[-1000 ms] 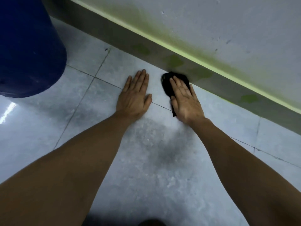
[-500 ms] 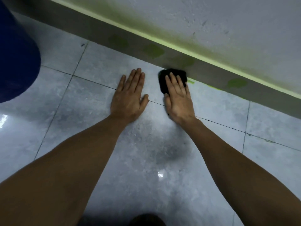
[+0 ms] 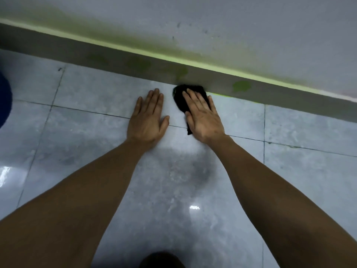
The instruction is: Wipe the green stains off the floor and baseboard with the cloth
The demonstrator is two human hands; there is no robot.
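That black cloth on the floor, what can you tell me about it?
The black cloth looks soft and bunched, lying flat on the grey tiled floor right at the foot of the grey baseboard. The right hand presses on it with straight fingers, covering most of it; a corner pokes out below the thumb.

Black cloth (image 3: 180, 97) crumpled flat on floor (image 3: 96, 93), far edge touching baseboard (image 3: 270, 93), under my right hand. Grey baseboard w/ green stains (image 3: 241, 86) in blotches along it. Thin green streak (image 3: 220, 96) at floor edge just right of cloth.
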